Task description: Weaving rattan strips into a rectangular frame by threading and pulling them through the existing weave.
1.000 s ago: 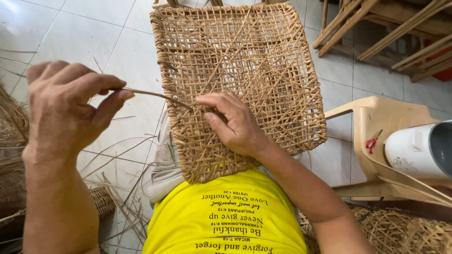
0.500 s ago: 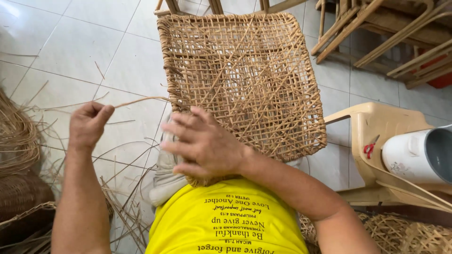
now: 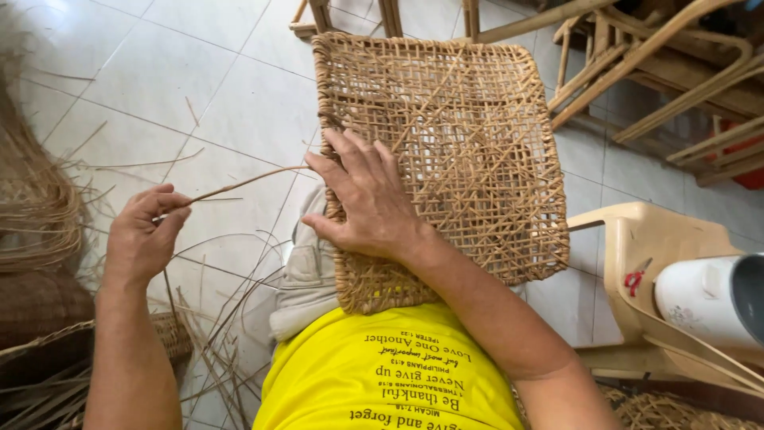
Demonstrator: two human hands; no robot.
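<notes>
We work over a floor (image 3: 159,87) of pale square tiles with thin dark grout lines. Loose rattan strands (image 3: 215,334) lie scattered across the tiles at lower left. A thick bundle of coiled strands (image 3: 32,199) rests on the floor at the left edge, with a dark woven basket (image 3: 40,306) just beside it. Wooden chair frames (image 3: 660,72) stand on the tiles at upper right. A beige plastic stool (image 3: 645,255) stands on the floor at right.
</notes>
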